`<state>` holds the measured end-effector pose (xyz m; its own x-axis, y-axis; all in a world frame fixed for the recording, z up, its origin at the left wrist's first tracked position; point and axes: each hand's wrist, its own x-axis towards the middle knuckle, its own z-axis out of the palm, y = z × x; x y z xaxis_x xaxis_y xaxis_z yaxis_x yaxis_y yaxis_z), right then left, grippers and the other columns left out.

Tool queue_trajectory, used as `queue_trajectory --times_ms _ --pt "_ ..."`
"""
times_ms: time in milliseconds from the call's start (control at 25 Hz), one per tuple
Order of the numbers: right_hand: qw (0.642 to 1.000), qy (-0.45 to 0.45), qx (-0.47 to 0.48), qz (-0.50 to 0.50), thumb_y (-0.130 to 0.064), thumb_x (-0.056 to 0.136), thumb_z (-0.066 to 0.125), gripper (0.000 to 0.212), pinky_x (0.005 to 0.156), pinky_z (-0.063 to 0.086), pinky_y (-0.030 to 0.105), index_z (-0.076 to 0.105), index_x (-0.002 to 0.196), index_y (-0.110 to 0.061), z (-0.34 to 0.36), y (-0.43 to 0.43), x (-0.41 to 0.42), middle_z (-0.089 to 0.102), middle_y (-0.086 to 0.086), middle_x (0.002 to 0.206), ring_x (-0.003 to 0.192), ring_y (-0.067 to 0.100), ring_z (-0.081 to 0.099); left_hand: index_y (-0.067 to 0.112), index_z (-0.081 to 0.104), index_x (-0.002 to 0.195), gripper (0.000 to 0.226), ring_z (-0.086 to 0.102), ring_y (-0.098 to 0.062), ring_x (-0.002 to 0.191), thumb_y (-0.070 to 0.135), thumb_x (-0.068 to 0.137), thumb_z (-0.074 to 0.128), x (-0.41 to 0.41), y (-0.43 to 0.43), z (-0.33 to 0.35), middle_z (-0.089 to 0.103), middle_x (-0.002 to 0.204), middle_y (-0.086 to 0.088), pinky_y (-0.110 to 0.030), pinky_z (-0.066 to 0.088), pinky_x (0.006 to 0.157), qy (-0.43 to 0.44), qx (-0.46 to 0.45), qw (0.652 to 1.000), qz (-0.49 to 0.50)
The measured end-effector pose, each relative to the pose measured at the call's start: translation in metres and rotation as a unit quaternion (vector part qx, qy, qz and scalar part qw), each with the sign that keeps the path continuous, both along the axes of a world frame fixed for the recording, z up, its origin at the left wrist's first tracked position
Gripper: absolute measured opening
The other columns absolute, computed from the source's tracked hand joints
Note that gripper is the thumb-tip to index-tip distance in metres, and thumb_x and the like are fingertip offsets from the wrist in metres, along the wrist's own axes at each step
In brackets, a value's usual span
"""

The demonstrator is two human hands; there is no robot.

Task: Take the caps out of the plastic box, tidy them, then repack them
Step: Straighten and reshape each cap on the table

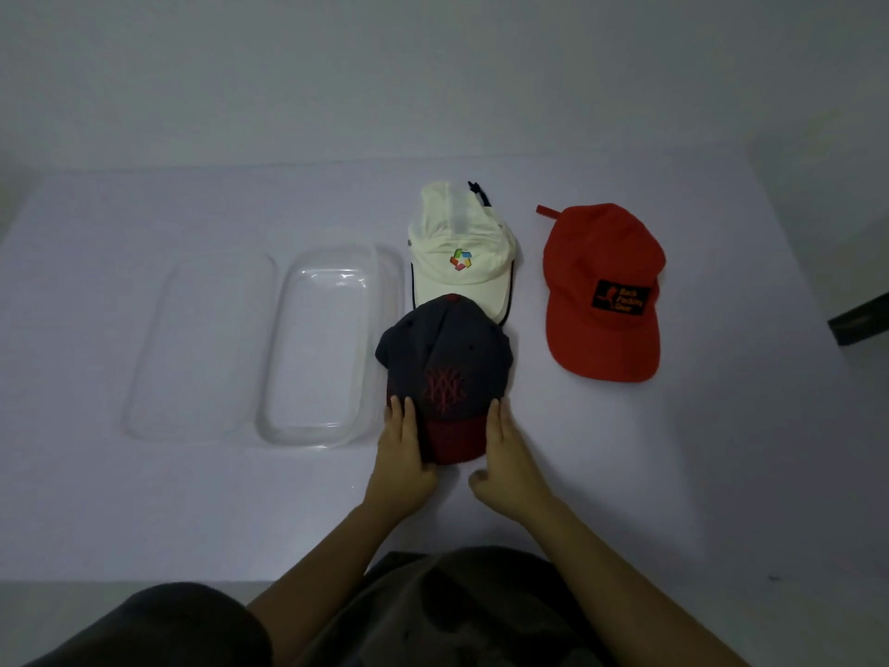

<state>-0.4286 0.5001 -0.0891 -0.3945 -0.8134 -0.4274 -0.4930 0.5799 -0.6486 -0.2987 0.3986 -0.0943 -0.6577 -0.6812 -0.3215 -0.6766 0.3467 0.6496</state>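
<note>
Nearest the camera, the person's dark lap is seen below two bare forearms reaching onto the white table [673,450]. A navy cap [442,358] with a maroon brim and red stitched emblem is flanked by both hands: the left hand [401,450] is laid along the brim's left edge, the right hand [505,450] along its right edge. On each hand the fingers are held straight and pressed together, flat against the cap rather than pinching it; the right thumb is held apart, low on the table.

The cap's crown overlaps the brim tip of a cream cap [459,252] lying beyond it. An orange-red cap [603,291] lies apart to the right. The clear plastic box [327,349] stands empty just left of the navy cap, with its lid [202,349] beside it.

Tidying appears to be in hand. The brim would best be squared with even pressure from both sides, and the crown smoothed before repacking, so that the caps nest flat in the box.
</note>
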Motion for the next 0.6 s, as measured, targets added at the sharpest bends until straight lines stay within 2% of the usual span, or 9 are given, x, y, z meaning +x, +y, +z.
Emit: queue_trajectory --times_ms 80,160,240,280,360,400,480,520,600 --pt "0.999 0.047 0.007 -0.019 -0.024 0.086 0.060 0.096 0.116 0.014 0.031 -0.011 0.146 -0.003 -0.008 -0.005 0.007 -0.007 0.016 0.157 0.146 0.026 0.005 0.005 -0.005 0.147 0.086 -0.001 -0.031 0.146 0.016 0.082 0.050 0.002 -0.005 -0.004 -0.009 0.156 -0.019 -0.034 0.009 0.115 -0.031 0.007 0.999 -0.028" --pt "0.995 0.089 0.013 -0.038 -0.030 0.088 0.059 0.091 0.115 0.019 0.034 -0.002 0.147 0.002 -0.011 -0.009 0.009 0.006 0.021 0.156 0.144 0.030 0.016 -0.001 0.011 0.146 0.083 0.024 -0.039 0.140 0.015 0.083 0.061 0.003 -0.008 -0.004 0.013 0.153 -0.027 -0.038 0.029 0.110 -0.044 -0.061 0.996 -0.042" --pt "0.985 0.168 0.017 -0.034 -0.023 0.081 0.070 0.089 0.107 0.036 0.038 0.015 0.143 0.008 -0.013 -0.013 0.013 0.031 0.030 0.146 0.132 0.036 0.041 -0.006 0.032 0.138 0.085 0.057 -0.044 0.111 0.020 0.071 0.077 0.002 -0.009 -0.004 0.047 0.133 -0.034 -0.044 0.053 0.085 -0.091 -0.113 0.985 -0.094" --pt "0.981 0.190 0.032 -0.028 -0.017 0.070 0.079 0.089 0.097 0.046 0.038 0.028 0.138 0.011 -0.014 -0.015 0.014 0.046 0.032 0.135 0.119 0.037 0.055 -0.006 0.036 0.134 0.088 0.065 -0.041 0.097 0.024 0.065 0.082 0.002 -0.011 -0.006 0.056 0.123 -0.033 -0.042 0.057 0.073 -0.124 -0.146 0.975 -0.115" --pt "0.973 0.223 0.062 -0.014 -0.011 0.052 0.089 0.087 0.078 0.056 0.036 0.049 0.125 0.012 -0.011 -0.013 0.016 0.061 0.030 0.118 0.097 0.034 0.068 -0.004 0.037 0.130 0.081 0.068 -0.036 0.084 0.029 0.068 0.078 0.004 -0.011 -0.009 0.062 0.115 -0.031 -0.039 0.057 0.065 -0.133 -0.196 0.963 -0.129" --pt "0.968 0.244 0.057 -0.010 -0.011 0.049 0.090 0.084 0.074 0.057 0.035 0.053 0.122 0.011 -0.009 -0.009 0.017 0.063 0.028 0.116 0.093 0.032 0.069 -0.004 0.037 0.129 0.071 0.067 -0.035 0.081 0.030 0.076 0.068 0.004 -0.009 -0.008 0.062 0.115 -0.030 -0.039 0.057 0.065 -0.116 -0.219 0.959 -0.134" --pt "0.960 0.278 0.032 -0.002 -0.011 0.052 0.088 0.081 0.073 0.057 0.033 0.053 0.122 0.011 -0.006 0.004 0.020 0.063 0.027 0.117 0.092 0.031 0.070 -0.004 0.038 0.130 0.059 0.066 -0.035 0.080 0.032 0.083 0.046 0.008 0.002 -0.012 0.062 0.115 -0.031 -0.041 0.057 0.069 -0.106 -0.231 0.958 -0.134" --pt "0.960 0.277 0.027 0.004 -0.012 0.053 0.088 0.083 0.073 0.057 0.033 0.050 0.124 0.011 -0.004 0.014 0.025 0.063 0.027 0.117 0.093 0.031 0.069 -0.003 0.038 0.131 0.060 0.066 -0.035 0.082 0.034 0.084 0.043 0.011 0.011 -0.014 0.061 0.117 -0.031 -0.043 0.057 0.072 -0.110 -0.225 0.958 -0.140" --pt "0.963 0.265 0.038 0.011 -0.014 0.054 0.089 0.090 0.073 0.057 0.034 0.043 0.128 0.010 -0.003 0.029 0.031 0.063 0.027 0.117 0.092 0.031 0.069 -0.001 0.037 0.132 0.065 0.066 -0.038 0.090 0.037 0.082 0.051 0.017 0.025 -0.015 0.059 0.120 -0.031 -0.047 0.056 0.077 -0.113 -0.221 0.955 -0.165"
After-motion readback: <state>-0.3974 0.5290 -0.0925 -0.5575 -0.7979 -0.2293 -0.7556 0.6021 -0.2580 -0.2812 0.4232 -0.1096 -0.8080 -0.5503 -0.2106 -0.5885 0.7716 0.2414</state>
